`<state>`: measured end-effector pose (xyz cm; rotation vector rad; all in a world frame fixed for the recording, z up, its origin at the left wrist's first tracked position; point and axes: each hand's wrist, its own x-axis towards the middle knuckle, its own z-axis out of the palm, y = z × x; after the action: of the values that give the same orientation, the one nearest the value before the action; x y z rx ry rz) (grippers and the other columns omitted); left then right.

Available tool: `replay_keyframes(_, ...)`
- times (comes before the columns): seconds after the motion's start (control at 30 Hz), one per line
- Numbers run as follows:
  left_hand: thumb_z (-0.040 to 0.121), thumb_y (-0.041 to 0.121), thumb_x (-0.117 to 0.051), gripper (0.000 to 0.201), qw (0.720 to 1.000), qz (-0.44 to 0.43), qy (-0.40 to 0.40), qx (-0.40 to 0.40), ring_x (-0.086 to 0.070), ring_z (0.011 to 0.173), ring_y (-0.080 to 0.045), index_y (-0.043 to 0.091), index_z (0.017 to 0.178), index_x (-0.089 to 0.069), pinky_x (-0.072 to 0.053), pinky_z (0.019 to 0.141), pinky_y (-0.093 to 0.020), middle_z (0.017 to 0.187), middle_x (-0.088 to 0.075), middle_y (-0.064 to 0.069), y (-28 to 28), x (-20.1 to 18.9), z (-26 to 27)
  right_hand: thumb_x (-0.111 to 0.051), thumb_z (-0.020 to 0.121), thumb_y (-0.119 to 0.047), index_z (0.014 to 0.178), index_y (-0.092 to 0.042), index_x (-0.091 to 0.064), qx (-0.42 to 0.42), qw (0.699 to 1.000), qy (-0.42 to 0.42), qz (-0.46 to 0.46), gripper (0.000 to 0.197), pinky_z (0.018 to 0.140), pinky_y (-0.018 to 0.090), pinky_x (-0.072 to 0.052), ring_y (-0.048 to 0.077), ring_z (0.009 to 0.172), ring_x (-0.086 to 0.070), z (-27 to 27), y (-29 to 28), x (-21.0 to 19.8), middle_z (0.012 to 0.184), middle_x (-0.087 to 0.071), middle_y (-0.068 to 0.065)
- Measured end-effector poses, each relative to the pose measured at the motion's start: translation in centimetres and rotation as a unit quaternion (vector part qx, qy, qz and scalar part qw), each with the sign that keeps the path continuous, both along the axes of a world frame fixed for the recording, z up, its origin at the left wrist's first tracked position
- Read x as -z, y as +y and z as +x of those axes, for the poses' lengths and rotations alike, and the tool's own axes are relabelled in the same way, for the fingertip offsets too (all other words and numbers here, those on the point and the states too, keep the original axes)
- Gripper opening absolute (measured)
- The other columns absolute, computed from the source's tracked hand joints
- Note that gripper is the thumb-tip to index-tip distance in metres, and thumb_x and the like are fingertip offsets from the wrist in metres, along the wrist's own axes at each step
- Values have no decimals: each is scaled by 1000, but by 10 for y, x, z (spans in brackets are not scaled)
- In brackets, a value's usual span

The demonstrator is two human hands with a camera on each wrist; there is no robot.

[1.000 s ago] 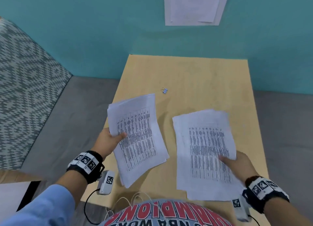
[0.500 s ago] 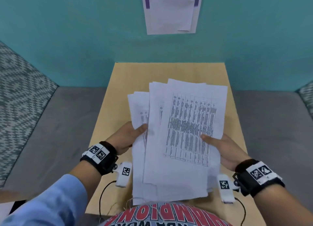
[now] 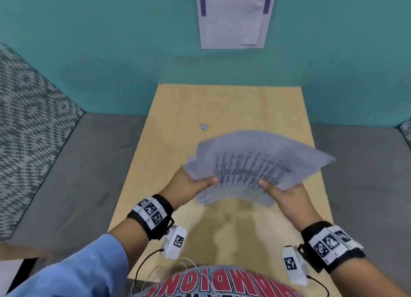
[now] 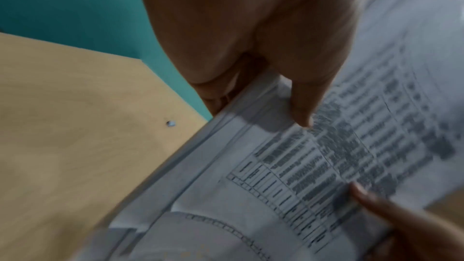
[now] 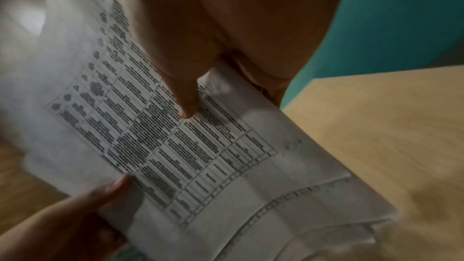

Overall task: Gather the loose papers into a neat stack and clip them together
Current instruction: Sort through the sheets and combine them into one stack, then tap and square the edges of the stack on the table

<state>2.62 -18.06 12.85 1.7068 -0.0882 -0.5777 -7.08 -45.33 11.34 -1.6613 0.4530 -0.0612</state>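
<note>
- The papers (image 3: pixel 255 163), a loose bundle of printed sheets, are held in the air above the tabletop (image 3: pixel 222 105), between both hands, over its near half.
- The left hand (image 3: pixel 189 185) grips the bundle's left near edge: its thumb lies on the top sheet and the other fingers (image 4: pixel 216 94) curl underneath, so the fingers are clamped on the papers.
- The right hand (image 3: pixel 287 194) grips the right near edge the same way, thumb on top of the printed table, the rest of the hand under the sheets (clamped on the papers as well).
- The sheets are not squared up: in the right wrist view several edges fan out in steps at the bundle's corner, and the far part of the bundle is blurred in the head view.
- A small binder clip (image 3: pixel 204 126) lies on the tabletop beyond the papers and to their left, apart from both hands (too small to tell how it lies).
- On the teal wall (image 3: pixel 111 52) behind the tabletop hangs a sheet with a purple border (image 3: pixel 233 18).
</note>
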Motion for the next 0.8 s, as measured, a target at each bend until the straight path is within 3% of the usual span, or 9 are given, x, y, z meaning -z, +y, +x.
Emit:
replay_keyframes(0.1, 89, 15, -82, 21, 998, 58, -16, 2, -76, 106, -21, 21, 109, -81, -57, 102, -58, 117, -82, -14, 0, 21, -4, -80, 88, -16, 92, -34, -77, -6, 998, 52, -16, 19, 81, 29, -56, 5, 89, -75, -3, 4, 25, 88, -80, -23)
replay_keyframes(0.23, 94, 21, -81, 26, 997, 60, -29, -34, -78, 109, -12, 15, 119, -79, -61, 102, -44, 114, -83, 1, -2, 23, 1, -78, 91, -13, 76, -25, -74, 13, 998, 44, -40, 19, 68, 22, -51, -8, 62, -69, 3, -1, 25, 65, -75, -21)
replay_keyframes(0.3, 94, 19, -81, 25, 997, 37, -51, -39, -79, 105, -8, 12, 118, -79, -64, 95, -32, 111, -83, 3, -3, 17, 4, -78, 90, -13, 94, -16, -79, 26, 999, 10, -37, 5, 77, 24, -61, -7, 80, -74, 5, -6, 21, 82, -79, -19)
replay_keyframes(0.4, 90, 17, -86, 33, 998, 19, -53, -41, -79, 109, -10, 12, 122, -78, -63, 95, -29, 115, -84, 1, -2, 17, 9, -81, 87, -12, 111, -13, -76, 33, 999, -15, -22, 25, 85, 23, -62, 4, 97, -77, 7, -12, 19, 101, -81, -8)
replay_keyframes(0.47, 89, 22, -87, 35, 998, 36, -42, -31, -79, 112, -15, 15, 122, -79, -62, 101, -40, 116, -84, 1, 0, 20, 10, -81, 87, -13, 107, -16, -77, 31, 999, -3, -22, 21, 82, 19, -59, 7, 97, -77, 7, -12, 22, 95, -82, -11)
replay_keyframes(0.53, 88, 25, -86, 29, 998, 46, -42, -27, -79, 109, -16, 19, 117, -81, -62, 102, -46, 113, -84, 2, 0, 22, 11, -79, 89, -14, 106, -13, -78, 41, 999, 10, -23, 17, 80, 16, -58, 1, 89, -77, 7, -11, 24, 84, -81, -17)
replay_keyframes(0.6, 88, 21, -87, 18, 997, 42, -56, -39, -80, 102, -10, 25, 105, -83, -64, 95, -39, 104, -85, 7, 0, 19, 14, -77, 90, -16, 106, -15, -77, 49, 998, -4, -25, 16, 80, 17, -58, -4, 85, -76, 9, -11, 18, 85, -81, -19)
replay_keyframes(0.67, 88, 16, -87, 18, 996, 18, -74, -55, -80, 96, -5, 25, 102, -82, -63, 87, -28, 99, -85, 11, -1, 9, 17, -76, 91, -15, 105, -20, -76, 55, 997, -40, -22, 14, 74, 9, -56, -6, 85, -75, 12, -11, 6, 89, -80, -22)
replay_keyframes(0.8, 86, 9, -88, 27, 993, -37, -82, -79, -79, 101, -13, 14, 111, -79, -64, 90, -27, 109, -85, -4, 0, 2, 23, -79, 88, -8, 108, -16, -74, 65, 994, -81, -15, 22, 78, 12, -58, -2, 87, -75, 14, -14, 4, 93, -81, -17)
